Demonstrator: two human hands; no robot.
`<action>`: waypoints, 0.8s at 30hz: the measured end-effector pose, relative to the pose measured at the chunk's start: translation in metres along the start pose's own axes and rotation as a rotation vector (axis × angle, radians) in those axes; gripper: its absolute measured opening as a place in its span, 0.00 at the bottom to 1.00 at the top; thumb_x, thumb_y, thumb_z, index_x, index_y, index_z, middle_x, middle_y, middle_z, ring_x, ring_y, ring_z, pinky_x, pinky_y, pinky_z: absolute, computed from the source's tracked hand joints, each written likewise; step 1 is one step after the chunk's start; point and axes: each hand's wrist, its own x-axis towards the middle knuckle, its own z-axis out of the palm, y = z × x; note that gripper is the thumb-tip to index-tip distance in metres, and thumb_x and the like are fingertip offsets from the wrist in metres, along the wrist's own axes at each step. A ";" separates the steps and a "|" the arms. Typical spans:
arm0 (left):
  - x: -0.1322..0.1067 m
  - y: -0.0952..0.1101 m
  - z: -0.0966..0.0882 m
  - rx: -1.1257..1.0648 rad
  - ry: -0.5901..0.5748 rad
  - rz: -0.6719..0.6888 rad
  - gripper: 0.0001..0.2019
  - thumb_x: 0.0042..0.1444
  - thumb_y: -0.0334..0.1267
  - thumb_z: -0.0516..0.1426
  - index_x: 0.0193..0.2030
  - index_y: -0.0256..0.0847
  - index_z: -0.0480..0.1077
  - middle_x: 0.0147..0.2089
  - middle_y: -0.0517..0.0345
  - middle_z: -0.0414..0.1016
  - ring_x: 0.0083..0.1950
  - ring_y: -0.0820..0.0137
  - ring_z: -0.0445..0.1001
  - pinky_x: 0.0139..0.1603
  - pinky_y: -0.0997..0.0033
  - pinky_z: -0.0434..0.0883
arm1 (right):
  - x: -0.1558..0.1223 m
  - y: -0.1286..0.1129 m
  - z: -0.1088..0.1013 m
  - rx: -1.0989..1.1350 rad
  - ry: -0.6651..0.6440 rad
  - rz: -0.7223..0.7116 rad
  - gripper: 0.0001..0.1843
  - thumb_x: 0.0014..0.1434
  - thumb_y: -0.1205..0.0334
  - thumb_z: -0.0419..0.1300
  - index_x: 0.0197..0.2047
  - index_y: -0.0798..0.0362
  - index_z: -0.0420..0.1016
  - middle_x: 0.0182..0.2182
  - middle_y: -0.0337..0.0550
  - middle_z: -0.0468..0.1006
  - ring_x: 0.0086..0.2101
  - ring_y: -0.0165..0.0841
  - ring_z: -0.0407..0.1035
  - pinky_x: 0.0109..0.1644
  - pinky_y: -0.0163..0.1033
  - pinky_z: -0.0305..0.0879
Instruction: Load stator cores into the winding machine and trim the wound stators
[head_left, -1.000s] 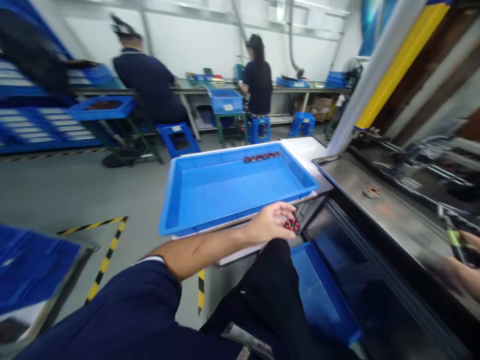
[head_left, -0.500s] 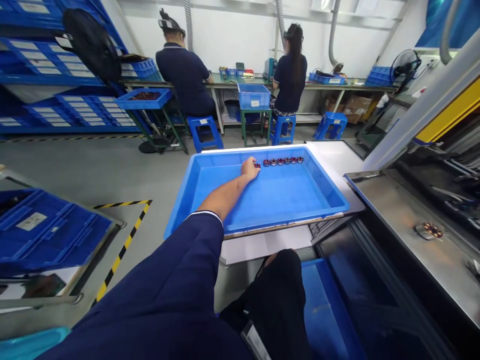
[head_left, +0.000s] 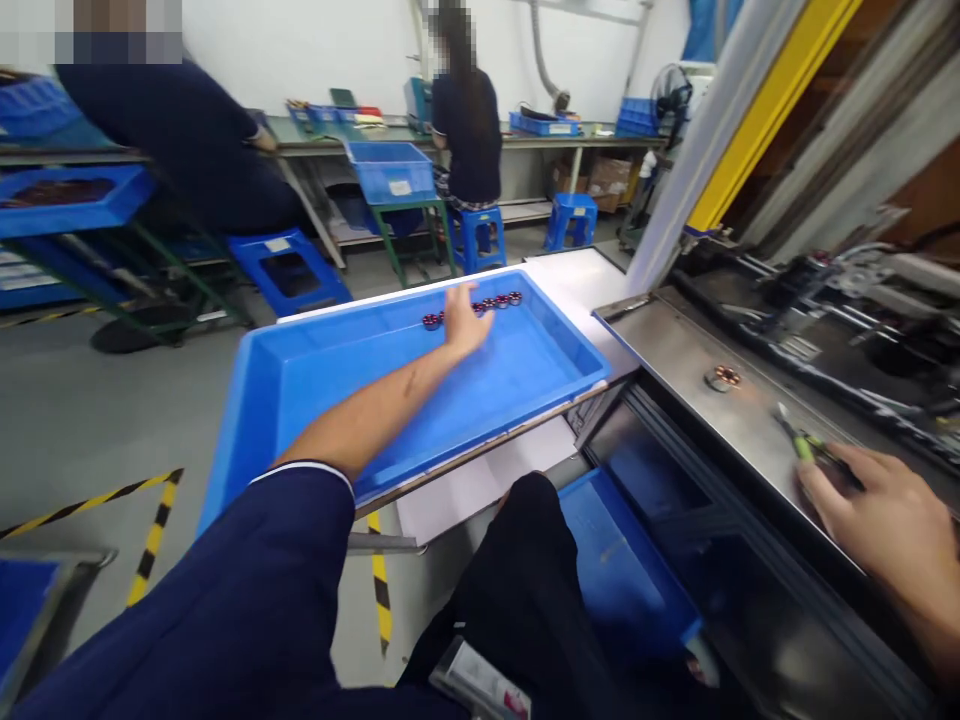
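My left hand [head_left: 466, 320] is above the far side of a large blue tray [head_left: 352, 440], thumb and fingers apart, holding nothing that I can see. It partly hides a row of small round dark-red motor stators [head_left: 430, 321] along the tray's far wall. At the right, my right hand [head_left: 885, 500] is closed round the green and black handles of cutting pliers [head_left: 804, 443], whose jaws point away to the left over the metal worktop [head_left: 675, 340]. Just beyond the jaws lies a single copper-wound stator [head_left: 724, 377].
Machinery [head_left: 840, 290] and a yellow post [head_left: 772, 110] stand beyond the worktop. Across the aisle, two people in dark shirts sit at a long bench [head_left: 525, 140]. A blue crate [head_left: 390, 175] and blue stools [head_left: 289, 270] stand there. Under the worktop is a blue bin [head_left: 622, 550].
The view has swung right, bringing my right hand with the pliers into sight. My left hand has let go of a stator, now at the row's left end, and moved right with fingers spread.
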 end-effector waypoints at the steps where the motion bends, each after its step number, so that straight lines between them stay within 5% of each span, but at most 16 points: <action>1: -0.007 0.025 0.015 -0.056 -0.086 0.105 0.22 0.56 0.28 0.65 0.58 0.35 0.70 0.61 0.45 0.73 0.65 0.59 0.70 0.72 0.54 0.64 | 0.001 -0.001 0.001 -0.019 0.008 0.009 0.22 0.56 0.42 0.57 0.36 0.53 0.79 0.41 0.62 0.82 0.46 0.57 0.76 0.47 0.55 0.69; 5: -0.047 0.129 0.085 -0.268 -0.476 0.462 0.15 0.53 0.30 0.68 0.48 0.37 0.76 0.45 0.58 0.82 0.51 0.68 0.79 0.63 0.66 0.73 | 0.000 -0.005 -0.011 -0.012 0.094 0.019 0.23 0.60 0.42 0.58 0.41 0.53 0.80 0.43 0.57 0.83 0.45 0.51 0.78 0.50 0.49 0.71; 7: -0.065 0.169 0.114 -0.336 -0.599 0.535 0.09 0.60 0.34 0.64 0.46 0.35 0.77 0.40 0.60 0.82 0.44 0.71 0.80 0.56 0.66 0.77 | -0.003 -0.006 -0.023 0.002 0.201 0.021 0.24 0.63 0.43 0.56 0.45 0.55 0.78 0.45 0.60 0.82 0.48 0.50 0.77 0.54 0.48 0.70; 10: -0.084 0.203 0.139 -0.449 -0.733 0.603 0.12 0.69 0.39 0.56 0.50 0.33 0.75 0.44 0.55 0.80 0.44 0.69 0.82 0.48 0.63 0.81 | -0.009 -0.006 -0.037 0.003 0.361 0.007 0.26 0.62 0.43 0.59 0.49 0.58 0.76 0.48 0.66 0.79 0.53 0.53 0.74 0.60 0.52 0.66; 13: -0.090 0.215 0.147 -0.516 -0.851 0.629 0.11 0.68 0.38 0.57 0.51 0.33 0.74 0.45 0.54 0.80 0.44 0.70 0.82 0.47 0.64 0.82 | -0.012 -0.006 -0.038 0.018 0.456 -0.011 0.25 0.58 0.42 0.63 0.46 0.56 0.76 0.48 0.65 0.78 0.52 0.53 0.72 0.60 0.56 0.64; 18: -0.102 0.227 0.131 -0.506 -0.931 0.608 0.18 0.57 0.27 0.65 0.54 0.31 0.72 0.44 0.50 0.81 0.41 0.68 0.81 0.47 0.61 0.81 | -0.002 -0.012 -0.034 0.145 0.565 0.027 0.24 0.56 0.41 0.60 0.39 0.56 0.75 0.44 0.65 0.77 0.48 0.55 0.72 0.57 0.63 0.63; 21: -0.138 0.224 0.091 -0.551 -0.888 0.641 0.33 0.49 0.19 0.64 0.64 0.30 0.65 0.52 0.42 0.82 0.47 0.65 0.82 0.54 0.60 0.78 | -0.010 -0.030 -0.045 0.308 0.539 0.054 0.19 0.54 0.45 0.63 0.36 0.53 0.75 0.41 0.58 0.78 0.46 0.50 0.72 0.55 0.59 0.66; 24: -0.195 0.203 0.039 -0.704 -0.796 0.739 0.36 0.52 0.26 0.66 0.68 0.38 0.62 0.56 0.45 0.81 0.53 0.65 0.81 0.56 0.65 0.77 | -0.052 -0.068 -0.061 0.551 0.435 0.079 0.16 0.60 0.47 0.63 0.37 0.52 0.75 0.35 0.49 0.77 0.37 0.41 0.72 0.47 0.49 0.69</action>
